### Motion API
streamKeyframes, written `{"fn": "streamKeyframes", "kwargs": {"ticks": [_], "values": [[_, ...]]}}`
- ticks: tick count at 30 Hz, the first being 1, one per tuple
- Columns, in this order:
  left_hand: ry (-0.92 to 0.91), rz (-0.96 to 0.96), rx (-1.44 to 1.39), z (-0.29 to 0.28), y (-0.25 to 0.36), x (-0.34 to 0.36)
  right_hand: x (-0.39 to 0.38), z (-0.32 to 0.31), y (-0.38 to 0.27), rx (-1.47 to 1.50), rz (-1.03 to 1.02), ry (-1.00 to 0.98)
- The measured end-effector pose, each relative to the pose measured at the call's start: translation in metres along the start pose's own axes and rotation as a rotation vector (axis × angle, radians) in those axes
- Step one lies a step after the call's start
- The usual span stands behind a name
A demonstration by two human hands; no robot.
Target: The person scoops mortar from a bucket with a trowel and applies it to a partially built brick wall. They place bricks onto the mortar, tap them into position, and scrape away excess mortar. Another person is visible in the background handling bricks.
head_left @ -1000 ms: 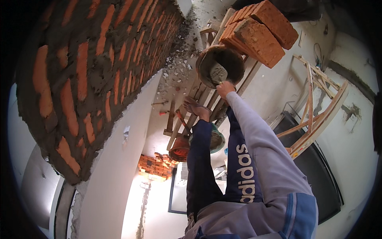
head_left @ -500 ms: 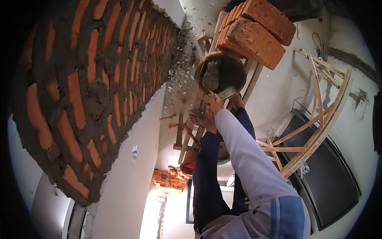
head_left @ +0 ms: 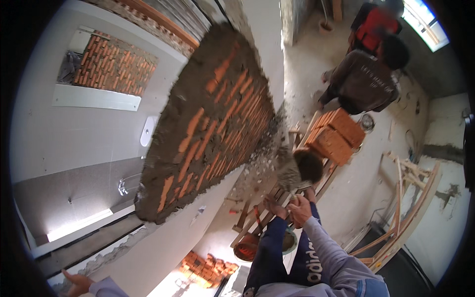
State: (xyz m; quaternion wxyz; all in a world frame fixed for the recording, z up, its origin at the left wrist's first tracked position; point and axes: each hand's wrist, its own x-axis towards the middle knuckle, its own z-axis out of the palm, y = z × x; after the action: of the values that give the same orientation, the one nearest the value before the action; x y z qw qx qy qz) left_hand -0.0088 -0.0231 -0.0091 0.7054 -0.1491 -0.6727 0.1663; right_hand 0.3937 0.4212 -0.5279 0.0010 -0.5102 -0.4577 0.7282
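Observation:
My right hand [head_left: 299, 211] is closed round the handle of a trowel, just above my bare feet. Grey mortar covers the trowel's blade [head_left: 288, 173], which is tilted beside the rim of a round dark bucket [head_left: 310, 167]. At the lower left, my left hand [head_left: 79, 285] rests near the rough edge of the white wall, its fingers apart and holding nothing that I can see. Left of the trowel rises a brick wall [head_left: 208, 133], its orange bricks set in and partly smeared with wet grey mortar.
Stacked bricks [head_left: 336, 138] stand beyond the bucket on a wooden scaffold [head_left: 321, 179]. Two people [head_left: 363, 79] are farther back. A curved wooden frame [head_left: 403, 222] leans at the right. Rubble [head_left: 262, 158] lies along the wall's foot; a reddish bucket [head_left: 246, 249] stands below.
My view has swung up and left, showing more wall and two people. My right hand has drawn the mortar-laden trowel from the bucket. My left hand has come into view at the lower left.

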Motion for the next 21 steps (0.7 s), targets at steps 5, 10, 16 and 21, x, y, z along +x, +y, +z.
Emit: {"fn": "streamKeyframes", "kwargs": {"ticks": [5,10,16,21], "values": [[0.018,0.005,-0.008,-0.014,0.026,0.022,-0.041,0.054,-0.192,-0.045,-0.214,-0.280],[-0.032,-0.189,-0.026,-0.023,0.056,0.025,-0.030,0.108,-0.324,0.229,-0.245,-0.540],[-0.023,-0.188,-0.070,-0.018,0.058,0.022,0.058,0.120,-0.388,0.458,-0.180,-0.632],[-0.085,-0.198,-0.069,-0.027,0.053,0.021,-0.002,0.123,-0.364,0.038,-0.414,-0.537]]}}
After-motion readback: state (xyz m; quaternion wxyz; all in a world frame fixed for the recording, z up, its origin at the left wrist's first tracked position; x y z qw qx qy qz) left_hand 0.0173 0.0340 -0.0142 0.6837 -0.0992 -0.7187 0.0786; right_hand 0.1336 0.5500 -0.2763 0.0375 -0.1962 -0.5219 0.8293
